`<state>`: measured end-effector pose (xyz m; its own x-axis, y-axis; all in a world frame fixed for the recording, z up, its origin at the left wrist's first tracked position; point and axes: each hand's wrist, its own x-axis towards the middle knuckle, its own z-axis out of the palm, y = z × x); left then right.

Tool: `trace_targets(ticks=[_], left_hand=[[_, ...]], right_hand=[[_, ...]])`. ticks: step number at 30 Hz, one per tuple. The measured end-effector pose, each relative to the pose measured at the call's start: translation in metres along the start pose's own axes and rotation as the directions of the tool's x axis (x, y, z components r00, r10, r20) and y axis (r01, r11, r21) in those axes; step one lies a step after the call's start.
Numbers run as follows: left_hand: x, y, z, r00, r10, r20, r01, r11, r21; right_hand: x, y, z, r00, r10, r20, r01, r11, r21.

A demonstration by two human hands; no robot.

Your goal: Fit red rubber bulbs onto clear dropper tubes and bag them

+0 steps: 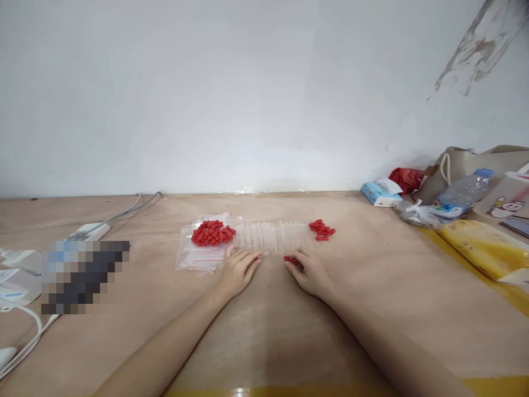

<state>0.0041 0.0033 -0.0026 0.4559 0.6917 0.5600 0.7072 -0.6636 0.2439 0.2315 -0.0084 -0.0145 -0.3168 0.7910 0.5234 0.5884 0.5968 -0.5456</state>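
My left hand (pixel 242 269) is closed on a thin clear dropper tube (pixel 264 254), whose end sticks out past the fingertips toward the right. Pinched in my right hand (pixel 309 270) is a red rubber dropper bulb (pixel 289 259). The bulb and the tube are apart, facing each other over the table. Just beyond both hands lies a row of clear dropper tubes (pixel 273 236), side by side. A heap of red bulbs (pixel 212 234) rests on clear plastic bags (pixel 198 259) at the left, and several loose red bulbs (pixel 322 230) lie right of the row.
Cables (pixel 124 211), a white power strip (pixel 93 230) and a pixelated dark object (pixel 85 275) are at the left. On the right sit a blue tissue pack (pixel 381 194), a plastic bottle (pixel 467 190), a yellow packet (pixel 487 248) and bags. A wall (pixel 248 99) stands behind the table (pixel 392 275).
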Motion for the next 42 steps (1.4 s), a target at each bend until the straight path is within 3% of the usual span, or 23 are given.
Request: trace_targets(ticks=[7,12,24,42], left_hand=[[0.019,0.003,0.008,0.998,0.057,-0.030,-0.057,0.998,0.022],[0.021,0.002,0.016,0.992,-0.017,-0.122,0.016,1.000,-0.010],[0.013,-0.001,0.017,1.000,0.027,-0.009,-0.028,0.980,-0.195],[0.013,-0.001,0.016,0.998,0.064,0.029,-0.051,0.942,-0.331]], right_hand=[[0.019,-0.004,0.004,0.990,-0.113,0.081,0.122,0.986,-0.116],[0.024,0.004,0.011,0.995,-0.055,-0.081,0.045,0.992,-0.121],[0.016,0.007,0.012,0.993,-0.114,0.015,0.115,0.990,-0.088],[0.018,0.005,0.011,0.988,-0.155,-0.025,0.156,0.986,0.059]])
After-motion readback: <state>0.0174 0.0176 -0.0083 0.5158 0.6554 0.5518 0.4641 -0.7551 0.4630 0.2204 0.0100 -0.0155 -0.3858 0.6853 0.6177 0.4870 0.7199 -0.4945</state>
